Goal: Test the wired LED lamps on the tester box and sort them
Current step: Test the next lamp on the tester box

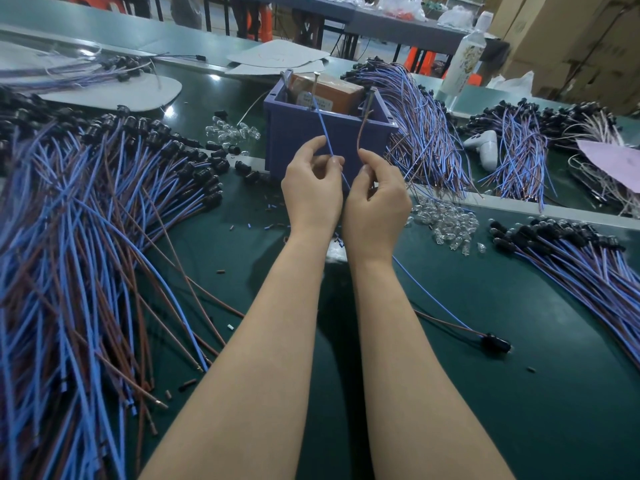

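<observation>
Lamp: lying on table beside right forearm. Pinching blue wire in left hand, brown wire in right hand; probably best keeping both ends pressing steadily against separate pins of tester box, watching for light.

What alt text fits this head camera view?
The left hand pinches a blue wire and the right hand a brown wire, holding their ends up to a purple box. Heaps of wired lamps lie on the green table.
</observation>
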`<act>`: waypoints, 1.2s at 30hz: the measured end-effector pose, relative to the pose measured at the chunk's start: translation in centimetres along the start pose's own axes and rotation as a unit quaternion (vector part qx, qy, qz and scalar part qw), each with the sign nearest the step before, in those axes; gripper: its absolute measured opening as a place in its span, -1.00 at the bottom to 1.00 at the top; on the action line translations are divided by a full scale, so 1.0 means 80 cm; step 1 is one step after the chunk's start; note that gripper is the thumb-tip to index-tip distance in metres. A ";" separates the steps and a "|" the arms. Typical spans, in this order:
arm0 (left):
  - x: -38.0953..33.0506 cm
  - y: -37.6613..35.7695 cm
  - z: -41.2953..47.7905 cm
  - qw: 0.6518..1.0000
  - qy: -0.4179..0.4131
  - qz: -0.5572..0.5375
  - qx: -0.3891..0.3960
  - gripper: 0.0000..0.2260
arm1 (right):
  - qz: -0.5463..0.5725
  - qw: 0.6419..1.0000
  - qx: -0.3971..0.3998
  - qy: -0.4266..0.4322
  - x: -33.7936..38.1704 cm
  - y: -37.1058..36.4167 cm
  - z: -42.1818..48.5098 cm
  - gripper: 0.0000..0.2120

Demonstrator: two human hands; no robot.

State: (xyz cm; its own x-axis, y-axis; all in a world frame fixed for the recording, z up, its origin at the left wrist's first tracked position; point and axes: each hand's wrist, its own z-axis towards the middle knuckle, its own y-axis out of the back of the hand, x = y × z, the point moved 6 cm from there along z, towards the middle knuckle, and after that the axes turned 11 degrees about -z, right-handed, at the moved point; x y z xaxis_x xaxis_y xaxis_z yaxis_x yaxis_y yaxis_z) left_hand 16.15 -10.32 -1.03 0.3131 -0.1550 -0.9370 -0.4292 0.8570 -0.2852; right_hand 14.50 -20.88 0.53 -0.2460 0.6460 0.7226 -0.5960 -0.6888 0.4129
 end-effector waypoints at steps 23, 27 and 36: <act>0.000 0.002 0.002 1.000 -0.003 0.001 -0.002 -0.72 | -0.002 1.000 0.025 0.003 -0.002 -0.008 0.001 -0.73; 0.000 0.003 0.002 1.000 -0.005 0.001 -0.003 -0.71 | 0.000 0.999 0.038 -0.001 -0.004 -0.010 0.001 -0.73; 0.001 0.003 -0.002 1.000 -0.006 -0.011 -0.010 -0.69 | 0.020 1.000 0.014 -0.015 -0.002 -0.003 -0.002 -0.71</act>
State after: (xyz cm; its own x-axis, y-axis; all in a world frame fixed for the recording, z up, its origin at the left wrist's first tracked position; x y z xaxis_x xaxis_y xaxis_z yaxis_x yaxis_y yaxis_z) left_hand 15.97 -10.21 -1.18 0.3323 -0.1677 -0.9281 -0.4384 0.8438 -0.3095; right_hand 14.60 -20.75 0.22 -0.2451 0.6080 0.7551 -0.5640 -0.7229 0.3991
